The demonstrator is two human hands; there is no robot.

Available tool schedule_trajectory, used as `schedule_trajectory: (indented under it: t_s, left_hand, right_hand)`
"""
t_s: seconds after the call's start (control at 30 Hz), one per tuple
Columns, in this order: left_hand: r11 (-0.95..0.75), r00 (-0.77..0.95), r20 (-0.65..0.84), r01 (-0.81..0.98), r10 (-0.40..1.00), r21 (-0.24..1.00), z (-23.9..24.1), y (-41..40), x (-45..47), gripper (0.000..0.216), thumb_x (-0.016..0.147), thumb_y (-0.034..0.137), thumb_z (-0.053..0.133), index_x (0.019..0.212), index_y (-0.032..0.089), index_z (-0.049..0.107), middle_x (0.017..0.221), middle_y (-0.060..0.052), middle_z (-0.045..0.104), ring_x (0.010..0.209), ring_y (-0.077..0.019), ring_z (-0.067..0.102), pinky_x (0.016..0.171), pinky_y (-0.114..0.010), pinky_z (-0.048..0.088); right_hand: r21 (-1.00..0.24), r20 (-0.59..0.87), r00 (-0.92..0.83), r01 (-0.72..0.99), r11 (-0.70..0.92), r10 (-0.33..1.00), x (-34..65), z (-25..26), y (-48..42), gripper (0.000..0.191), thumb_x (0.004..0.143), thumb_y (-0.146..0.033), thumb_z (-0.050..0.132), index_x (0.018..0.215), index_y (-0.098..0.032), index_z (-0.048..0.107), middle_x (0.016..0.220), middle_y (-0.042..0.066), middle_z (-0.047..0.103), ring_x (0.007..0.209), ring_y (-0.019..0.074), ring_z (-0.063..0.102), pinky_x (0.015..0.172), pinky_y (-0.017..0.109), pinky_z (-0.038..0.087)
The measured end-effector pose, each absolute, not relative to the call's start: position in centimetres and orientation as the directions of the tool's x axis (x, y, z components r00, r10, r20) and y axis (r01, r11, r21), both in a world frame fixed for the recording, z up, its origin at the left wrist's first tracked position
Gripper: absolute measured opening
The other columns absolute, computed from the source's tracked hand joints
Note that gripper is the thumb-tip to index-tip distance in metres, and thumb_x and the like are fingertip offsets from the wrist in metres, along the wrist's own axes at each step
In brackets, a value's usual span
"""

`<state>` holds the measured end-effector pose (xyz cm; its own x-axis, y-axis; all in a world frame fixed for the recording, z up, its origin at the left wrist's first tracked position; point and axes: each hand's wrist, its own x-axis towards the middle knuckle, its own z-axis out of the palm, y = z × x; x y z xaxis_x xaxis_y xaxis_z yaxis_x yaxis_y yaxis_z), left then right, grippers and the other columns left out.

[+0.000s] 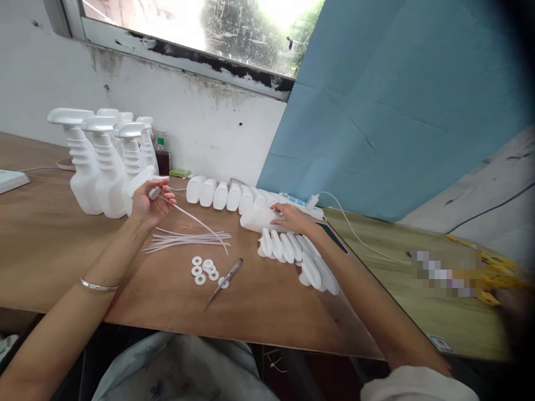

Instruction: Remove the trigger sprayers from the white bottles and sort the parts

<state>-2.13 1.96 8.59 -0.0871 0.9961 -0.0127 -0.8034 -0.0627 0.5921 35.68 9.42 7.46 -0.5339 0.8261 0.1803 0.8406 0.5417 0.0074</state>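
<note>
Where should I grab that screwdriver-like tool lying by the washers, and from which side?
Take the screwdriver by its clear handle end, coming from above. It lies flat and diagonal, handle pointing up-right, clear of the washers; the thin tip sits lower left and offers little to grip.

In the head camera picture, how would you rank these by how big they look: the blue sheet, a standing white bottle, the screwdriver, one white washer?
1. blue sheet
2. standing white bottle
3. screwdriver
4. white washer
</note>
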Motion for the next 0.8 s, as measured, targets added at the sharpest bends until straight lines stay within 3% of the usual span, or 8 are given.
schedule_trajectory:
  t_s: [0.3,0.4,0.47,0.53,0.6,0.73,0.8]
  left_hand:
    - [-0.029,-0.030,0.007,-0.823,1.000,0.567,8.2,2.3,-2.3,0.012,0.059,0.012,0.049,0.070,0.013,0.054,0.046,0.004,0.050,0.040,-0.0042,0.044,0.042,-0.018,0.038]
    - [-0.041,-0.047,0.003,-0.825,0.999,0.563,8.1,2.3,-2.2,0.011,0.063,0.014,0.048,0.070,0.013,0.056,0.046,0.004,0.052,0.040,-0.0051,0.046,0.042,-0.018,0.040]
    - [-0.054,-0.064,0.003,-0.817,0.998,0.574,8.1,2.2,-1.8,0.013,0.066,0.016,0.047,0.071,0.012,0.058,0.048,0.002,0.055,0.043,-0.0071,0.051,0.045,-0.019,0.045]
    - [-0.041,-0.048,0.003,-0.812,0.999,0.583,7.9,2.1,-1.2,0.016,0.067,0.020,0.047,0.073,0.013,0.060,0.053,0.000,0.060,0.053,-0.0113,0.059,0.054,-0.023,0.050]
    - [0.003,0.009,0.008,-0.804,1.000,0.595,7.5,1.9,-0.4,0.019,0.068,0.025,0.048,0.073,0.014,0.062,0.062,-0.003,0.065,0.067,-0.0166,0.063,0.063,-0.029,0.052]
    - [0.082,0.145,0.032,-0.714,0.989,0.695,6.4,1.8,1.0,0.022,0.068,0.030,0.051,0.072,0.015,0.066,0.083,-0.008,0.069,0.082,-0.0216,0.063,0.071,-0.032,0.052]
    - [0.106,0.185,0.027,-0.667,0.982,0.737,5.9,1.8,1.4,0.023,0.068,0.030,0.051,0.073,0.015,0.067,0.088,-0.008,0.069,0.084,-0.0221,0.063,0.071,-0.031,0.051]
  right_hand:
    - [0.006,0.215,-0.509,0.854,0.521,0.833,35.8,8.8,9.2,0.047,0.071,-0.026,0.063,0.115,-0.015,0.049,0.100,0.013,0.061,0.095,0.0252,0.057,0.084,0.039,0.043]
    - [-0.017,0.272,-0.496,0.854,0.520,0.824,34.7,10.0,8.3,0.040,0.074,-0.027,0.060,0.111,-0.015,0.052,0.103,0.013,0.061,0.096,0.0251,0.057,0.084,0.041,0.043]
    - [-0.137,0.367,-0.483,0.817,0.560,0.795,32.4,10.8,7.0,0.031,0.076,-0.029,0.056,0.104,-0.016,0.056,0.101,0.011,0.062,0.092,0.0221,0.059,0.082,0.038,0.045]
    - [-0.354,0.477,-0.451,0.687,0.634,0.755,28.7,11.2,5.2,0.023,0.080,-0.032,0.051,0.096,-0.017,0.058,0.094,0.007,0.065,0.084,0.0175,0.060,0.076,0.032,0.047]
    - [-0.489,0.477,-0.480,0.551,0.676,0.736,24.1,11.1,3.4,0.022,0.081,-0.036,0.049,0.088,-0.019,0.060,0.085,0.003,0.065,0.075,0.0147,0.060,0.069,0.028,0.047]
    - [-0.527,0.405,-0.603,0.461,0.714,0.687,15.9,9.6,1.4,0.035,0.080,-0.049,0.044,0.069,-0.019,0.059,0.063,-0.001,0.059,0.059,0.0118,0.053,0.055,0.024,0.038]
    - [-0.553,0.383,-0.578,0.481,0.680,0.721,13.4,8.5,1.7,0.041,0.080,-0.051,0.042,0.058,-0.018,0.054,0.055,-0.002,0.053,0.053,0.0109,0.048,0.049,0.023,0.032]
